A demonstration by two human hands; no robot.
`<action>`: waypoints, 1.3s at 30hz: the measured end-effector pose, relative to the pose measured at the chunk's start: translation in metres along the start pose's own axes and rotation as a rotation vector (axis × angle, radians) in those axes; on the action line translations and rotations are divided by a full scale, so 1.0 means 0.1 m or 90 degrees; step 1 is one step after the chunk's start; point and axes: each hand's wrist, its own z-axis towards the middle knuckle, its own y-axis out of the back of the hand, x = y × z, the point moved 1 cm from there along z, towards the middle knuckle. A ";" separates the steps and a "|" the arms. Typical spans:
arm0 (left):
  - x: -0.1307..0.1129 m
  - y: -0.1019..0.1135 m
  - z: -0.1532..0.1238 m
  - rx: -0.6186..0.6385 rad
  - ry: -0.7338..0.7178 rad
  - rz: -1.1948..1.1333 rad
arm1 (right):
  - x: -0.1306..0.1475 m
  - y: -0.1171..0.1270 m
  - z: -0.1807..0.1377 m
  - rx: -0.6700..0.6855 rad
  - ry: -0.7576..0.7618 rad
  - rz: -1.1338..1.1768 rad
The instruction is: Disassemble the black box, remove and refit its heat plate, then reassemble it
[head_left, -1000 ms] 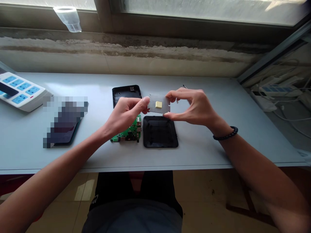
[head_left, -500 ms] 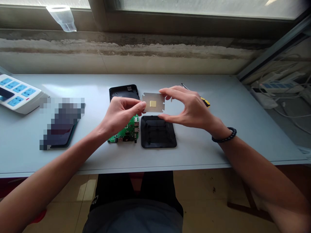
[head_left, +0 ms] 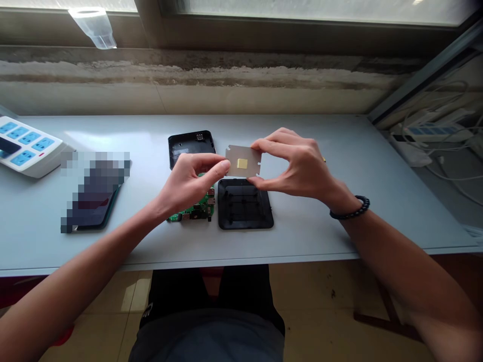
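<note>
Both hands hold a thin grey metal plate [head_left: 243, 161] with a small yellow square pad in its middle, raised above the table. My left hand [head_left: 192, 181] pinches its left edge between thumb and forefinger. My right hand [head_left: 294, 163] pinches its right edge; a dark bead bracelet is on that wrist. Directly under the plate lies a black plastic case half [head_left: 245, 205], hollow side up. A green circuit board [head_left: 196, 208] lies to its left, partly hidden by my left hand. Another black case half [head_left: 190, 146] lies behind.
A phone, blurred out [head_left: 94, 188], lies at the left of the pale table [head_left: 339, 221]. A white power strip with blue sockets [head_left: 24, 146] sits at the far left. Cables and another power strip [head_left: 433, 133] lie at the right. A window ledge runs behind.
The plate has tilted slightly and come a little lower and nearer the black case half. My right hand now covers the yellow-handled tool that showed behind it.
</note>
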 end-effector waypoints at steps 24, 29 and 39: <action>-0.11 -0.02 -0.19 0.345 -0.197 0.425 | -0.21 0.20 0.04 -0.073 -0.143 -0.038; -0.13 0.00 -0.16 0.276 -0.244 0.393 | -0.17 0.30 0.06 -0.069 -0.155 -0.016; 0.09 0.28 0.20 0.175 -0.158 0.351 | -0.16 0.42 0.06 -0.091 -0.163 0.145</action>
